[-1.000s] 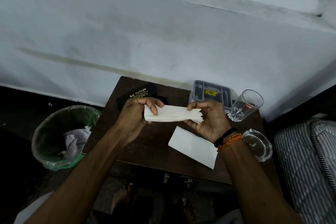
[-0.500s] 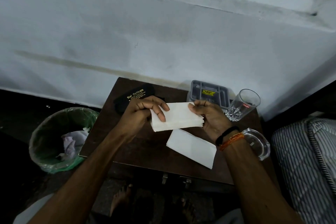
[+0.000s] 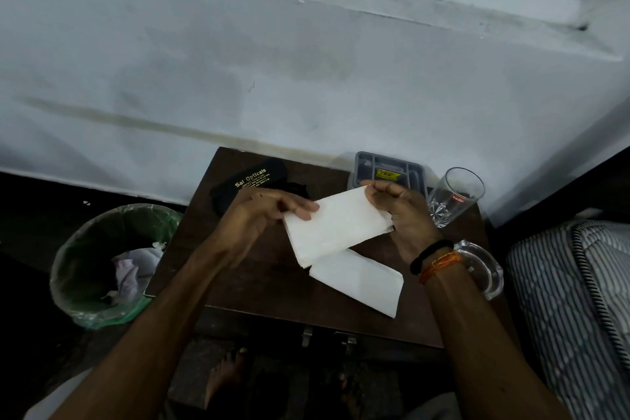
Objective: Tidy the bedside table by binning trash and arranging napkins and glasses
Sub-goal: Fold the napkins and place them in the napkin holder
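Observation:
A stack of white napkins hangs just above the dark wooden bedside table. My left hand pinches its left end and my right hand grips its right end. A second folded napkin lies flat on the table right below the stack. A clear drinking glass stands at the table's back right corner. Another clear glass piece sits at the right edge, partly hidden by my right wrist.
A black spectacle case lies at the back left of the table. A grey compartment tray stands against the wall. On the floor to the left is a green-lined bin with crumpled paper. A striped mattress borders the right.
The napkin stack has turned from edge-on to flat-faced and come lower, towards the napkin lying on the table. Both hands kept hold of its ends.

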